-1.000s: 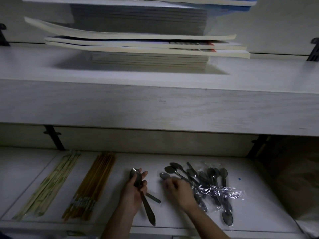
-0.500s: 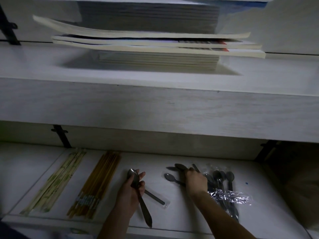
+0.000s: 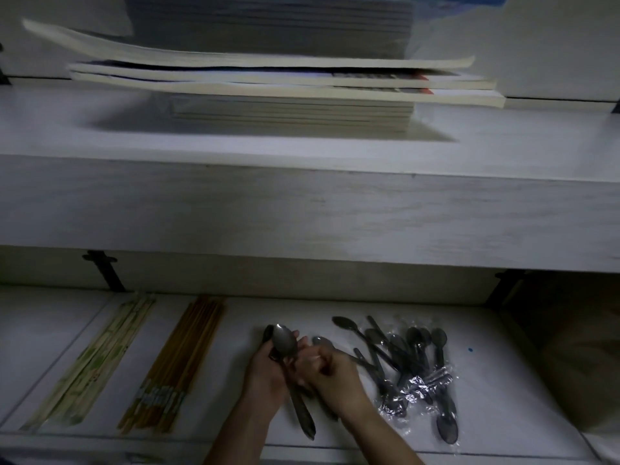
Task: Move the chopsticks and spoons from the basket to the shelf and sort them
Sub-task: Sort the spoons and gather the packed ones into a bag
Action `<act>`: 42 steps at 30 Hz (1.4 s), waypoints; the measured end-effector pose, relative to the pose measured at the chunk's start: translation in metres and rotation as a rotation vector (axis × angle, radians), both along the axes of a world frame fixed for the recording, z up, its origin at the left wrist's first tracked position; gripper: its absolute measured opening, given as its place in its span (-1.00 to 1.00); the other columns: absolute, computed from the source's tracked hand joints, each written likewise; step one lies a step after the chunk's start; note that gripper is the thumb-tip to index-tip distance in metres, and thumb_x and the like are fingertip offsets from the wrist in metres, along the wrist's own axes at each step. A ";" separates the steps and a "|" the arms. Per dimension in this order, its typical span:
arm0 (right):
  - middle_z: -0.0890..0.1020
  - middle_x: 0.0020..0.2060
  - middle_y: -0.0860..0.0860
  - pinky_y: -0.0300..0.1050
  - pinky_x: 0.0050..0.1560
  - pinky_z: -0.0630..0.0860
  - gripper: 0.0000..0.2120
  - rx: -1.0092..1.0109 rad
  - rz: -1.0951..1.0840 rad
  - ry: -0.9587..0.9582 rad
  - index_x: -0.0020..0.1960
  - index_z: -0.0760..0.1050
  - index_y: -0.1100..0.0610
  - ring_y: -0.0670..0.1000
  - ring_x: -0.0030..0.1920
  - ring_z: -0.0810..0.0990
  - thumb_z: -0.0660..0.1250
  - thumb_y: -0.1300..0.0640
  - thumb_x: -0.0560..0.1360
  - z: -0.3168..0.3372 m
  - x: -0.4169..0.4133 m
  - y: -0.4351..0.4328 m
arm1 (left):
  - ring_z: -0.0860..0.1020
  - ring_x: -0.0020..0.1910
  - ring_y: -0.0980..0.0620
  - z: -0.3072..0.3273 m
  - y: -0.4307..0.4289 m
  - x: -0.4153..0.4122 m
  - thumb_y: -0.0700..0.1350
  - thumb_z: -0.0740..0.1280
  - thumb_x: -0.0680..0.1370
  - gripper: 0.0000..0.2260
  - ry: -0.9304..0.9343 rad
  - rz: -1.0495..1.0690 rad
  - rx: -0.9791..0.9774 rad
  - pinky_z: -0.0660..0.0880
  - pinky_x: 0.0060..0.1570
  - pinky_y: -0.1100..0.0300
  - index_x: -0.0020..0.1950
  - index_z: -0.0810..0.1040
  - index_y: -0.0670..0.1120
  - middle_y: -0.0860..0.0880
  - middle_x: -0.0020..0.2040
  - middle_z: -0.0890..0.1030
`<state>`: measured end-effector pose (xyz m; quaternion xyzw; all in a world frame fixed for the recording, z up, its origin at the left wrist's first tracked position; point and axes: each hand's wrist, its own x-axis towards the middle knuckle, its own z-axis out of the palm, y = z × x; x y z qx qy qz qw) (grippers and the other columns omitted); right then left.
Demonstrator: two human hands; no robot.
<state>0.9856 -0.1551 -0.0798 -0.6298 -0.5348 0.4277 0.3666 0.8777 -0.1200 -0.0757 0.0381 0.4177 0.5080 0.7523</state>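
Currently the step in hand is spoon sorting on the white lower shelf (image 3: 235, 317); the basket is out of view. The left hand (image 3: 265, 370) grips a large grey metal spoon (image 3: 285, 344) round its neck, with the bowl toward the far side and the handle pointing near. A second bowl appears to lie behind it, but blur prevents confirmation. The right hand (image 3: 335, 374) sits against the left hand with its fingers (image 3: 318, 359) curled. A small dark spoon (image 3: 322, 341) shows just beyond those knuckles. Whether the fingers pinch its handle or merely pass in front of it cannot be determined.

To the right, a loose heap of dark spoons (image 3: 379, 350) lies unsorted, partly on a crinkled clear plastic wrapper (image 3: 419, 387). To the left, well apart from the spoons, the pale bamboo chopsticks (image 3: 100, 360) and the brown wooden chopsticks (image 3: 174, 364) lie in two separate parallel bundles. The chopstick portion of the task therefore appears complete.

The next move, as judged, is to join the small dark spoon to the held one or to start a separate row by size, bowls aligned. Handles in the heap cross one another, so each spoon should be drawn out singly to avoid dragging its neighbours or the wrapper.
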 end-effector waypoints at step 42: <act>0.62 0.08 0.03 -0.07 0.02 0.57 -0.78 -0.031 -0.028 -1.069 0.14 0.49 0.05 0.05 0.05 0.61 0.12 0.12 0.59 -0.025 0.091 0.045 | 0.29 -0.68 0.17 -0.021 0.011 -0.013 -0.11 0.05 0.64 -0.78 -0.011 0.073 0.133 0.17 -0.71 0.42 -0.09 0.42 -0.12 -0.08 -0.24 0.41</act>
